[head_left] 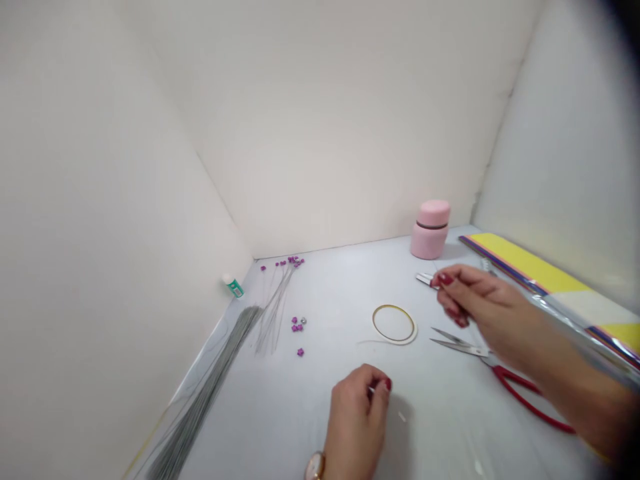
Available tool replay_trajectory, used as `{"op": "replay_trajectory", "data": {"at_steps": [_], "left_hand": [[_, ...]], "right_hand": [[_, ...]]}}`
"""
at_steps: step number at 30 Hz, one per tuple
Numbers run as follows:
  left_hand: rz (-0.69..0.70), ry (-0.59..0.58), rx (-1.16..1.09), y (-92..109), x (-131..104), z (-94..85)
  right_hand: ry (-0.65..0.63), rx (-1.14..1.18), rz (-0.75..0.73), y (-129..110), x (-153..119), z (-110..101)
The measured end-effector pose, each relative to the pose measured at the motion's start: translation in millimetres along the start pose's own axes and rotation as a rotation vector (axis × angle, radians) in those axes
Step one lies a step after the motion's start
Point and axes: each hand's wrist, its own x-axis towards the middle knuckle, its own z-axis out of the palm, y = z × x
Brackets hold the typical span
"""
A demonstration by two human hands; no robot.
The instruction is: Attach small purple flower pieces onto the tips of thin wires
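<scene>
My left hand (pixel 357 413) is low in the middle, over the table, with thumb and forefinger pinched together. Anything between those fingertips is too small to make out. On the right, my right hand (pixel 473 297) is also closed in a pinch. A silver metal tip (pixel 425 279) shows beside its fingertips; I cannot tell whether it is held or lies behind. Below that hand are open scissors (pixel 530 393) with red handles, partly covered by the forearm. Between the two hands lies a thin ring-shaped roll of tape (pixel 415 330), its loose end trailing left.
A bundle of grey wires (pixel 215 387) runs along the left wall. Thin stems with purple beads (pixel 295 260) lie behind it, near loose purple star beads (pixel 297 327). A green-and-white tube (pixel 233 287), pink jar (pixel 430 230) and coloured sheets (pixel 545 260) line the edges.
</scene>
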Motion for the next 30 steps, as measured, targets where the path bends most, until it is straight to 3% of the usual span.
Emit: {"op": "replay_trajectory", "data": {"at_steps": [2,4,7,11,14,17,22,26,30], "left_hand": [[-0.033,0.020,0.006,-16,5,-6.6],[-0.074,0.060,0.025,-30,11,-14.9],[-0.114,0.094,0.062,-44,18,-26.9],[-0.124,0.122,0.127,-48,23,-33.3],[-0.106,0.132,0.182,-46,27,-29.9],[-0.071,0.157,0.235,-48,31,-30.0],[-0.129,0.330,0.292,-66,28,-54.3],[-0.186,0.379,0.246,-80,26,-70.3],[-0.209,0.340,0.073,-78,29,-65.2]], "right_hand": [[-0.056,-0.319,-0.070,-15,11,-15],[-0.257,-0.592,-0.076,-16,8,-15],[-0.570,-0.713,-0.082,9,-21,7],[-0.713,-0.762,-0.047,48,-67,36],[-0.732,-0.746,-0.081,55,-72,39],[-0.662,-0.734,-0.115,50,-54,36],[-0.549,-0.700,-0.121,52,-28,44],[-0.522,-0.655,-0.127,58,-20,55],[-0.507,-0.587,-0.121,61,-15,62]]}}
